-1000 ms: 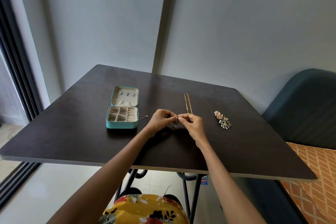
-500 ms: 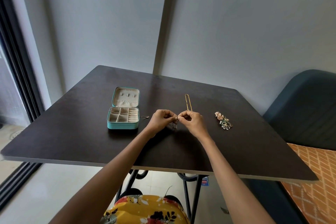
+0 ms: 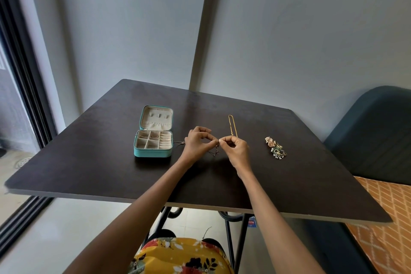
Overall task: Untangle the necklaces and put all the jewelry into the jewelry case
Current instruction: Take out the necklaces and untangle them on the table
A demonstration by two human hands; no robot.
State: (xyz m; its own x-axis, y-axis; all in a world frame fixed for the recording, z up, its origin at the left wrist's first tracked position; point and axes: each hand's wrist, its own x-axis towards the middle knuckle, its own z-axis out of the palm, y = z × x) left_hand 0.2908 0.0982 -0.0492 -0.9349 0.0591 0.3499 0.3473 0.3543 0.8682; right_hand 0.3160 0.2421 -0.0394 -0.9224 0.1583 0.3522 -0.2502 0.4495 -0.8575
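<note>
Head view: both hands pinching a thin dark necklace mid-table.
Left hand [image 3: 198, 144] and right hand [image 3: 236, 151], fingertips nearly touching, each pinch the tangled necklace [image 3: 216, 151] just above the table [image 3: 89, 162]. Open teal jewelry case [image 3: 154, 138] toward the left edge; gold chain [image 3: 232, 125] beyond the hands; jewelry pile [image 3: 275, 148] toward the right edge.

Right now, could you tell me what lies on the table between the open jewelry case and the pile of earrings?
In the head view, both hands, left hand and right hand, pinch a thin dark necklace there; a gold chain lies just behind.
</note>
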